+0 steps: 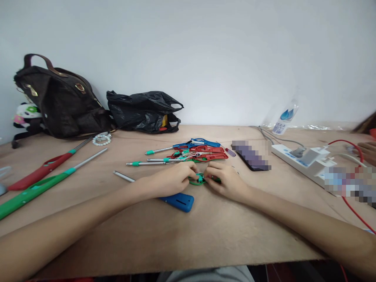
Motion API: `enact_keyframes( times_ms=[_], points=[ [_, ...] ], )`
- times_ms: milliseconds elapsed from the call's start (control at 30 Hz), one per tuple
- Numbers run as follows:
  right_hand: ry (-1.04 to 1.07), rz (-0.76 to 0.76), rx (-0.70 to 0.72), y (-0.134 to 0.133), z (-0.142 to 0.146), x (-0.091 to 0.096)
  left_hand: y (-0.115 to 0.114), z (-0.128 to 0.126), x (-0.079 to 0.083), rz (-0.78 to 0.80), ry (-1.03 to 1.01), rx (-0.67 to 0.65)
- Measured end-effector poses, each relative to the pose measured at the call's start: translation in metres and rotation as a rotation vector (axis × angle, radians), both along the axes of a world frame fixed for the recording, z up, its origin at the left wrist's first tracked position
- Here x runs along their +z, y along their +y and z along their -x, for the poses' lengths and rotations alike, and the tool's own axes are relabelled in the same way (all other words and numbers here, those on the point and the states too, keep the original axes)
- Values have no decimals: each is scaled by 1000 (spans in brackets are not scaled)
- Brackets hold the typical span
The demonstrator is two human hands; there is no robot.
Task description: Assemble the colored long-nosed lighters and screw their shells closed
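"Casing, green: where?"
"Mid-bench, left hand and right hand both pinching it."
"What's around?"
"Blue lighter in front, partly hidden by the left hand; lighters behind; phone rightward."

Both arms are bare as far as they show. Above the table, the left forearm is slim and smooth in outline, narrowing evenly to a slender wrist; the right forearm, also above the table, has the same long, tapering shape. The left hand and right hand are bare too, with slim fingers whose nails are too small to make out. Just below the table's near edge shows a plain grey garment, softly creased; whether top or trousers, I cannot tell.
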State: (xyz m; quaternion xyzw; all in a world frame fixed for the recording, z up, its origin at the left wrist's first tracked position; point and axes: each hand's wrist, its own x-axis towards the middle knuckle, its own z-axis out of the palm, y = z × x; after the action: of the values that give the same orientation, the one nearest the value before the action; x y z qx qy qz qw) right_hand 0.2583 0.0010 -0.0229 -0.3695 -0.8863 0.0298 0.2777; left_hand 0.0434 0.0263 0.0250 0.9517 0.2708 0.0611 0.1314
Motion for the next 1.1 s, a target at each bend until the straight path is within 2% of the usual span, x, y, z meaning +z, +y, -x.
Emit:
enact_keyframes(
  times_ms=[367,567,733,933,1100],
  points=[
    [39,12,-39,-1,2,-1,-8,-2,-8,-185,10,-69],
    [105,89,-73,0,3,1,-7,-3,-4,-194,60,-103],
    [117,164,-90,0,2,4,1,0,-9,-196,20,-177],
    [113,175,-77,1,1,6,5,2,-9,-171,-2,-148],
    [105,198,-89,2,0,8,4,1,-10,-245,14,-210]
  ],
)
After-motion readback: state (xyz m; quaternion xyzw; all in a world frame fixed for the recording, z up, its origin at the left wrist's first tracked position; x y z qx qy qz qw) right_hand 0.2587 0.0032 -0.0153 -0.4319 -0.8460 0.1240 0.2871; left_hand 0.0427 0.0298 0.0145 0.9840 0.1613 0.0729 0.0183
